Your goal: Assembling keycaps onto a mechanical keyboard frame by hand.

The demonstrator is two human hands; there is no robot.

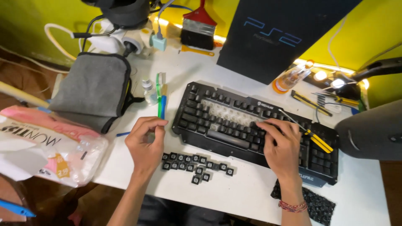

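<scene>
I see a white table set against a bright yellow wall on the far side. Small warm lamps glow at the far right along the wall's foot. Brown floor shows at the left.

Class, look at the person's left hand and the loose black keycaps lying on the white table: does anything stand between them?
Nothing visible does. The left hand rests on the white table just above the row of loose black keycaps, with only bare tabletop between. The black keyboard lies off to the side.
</scene>
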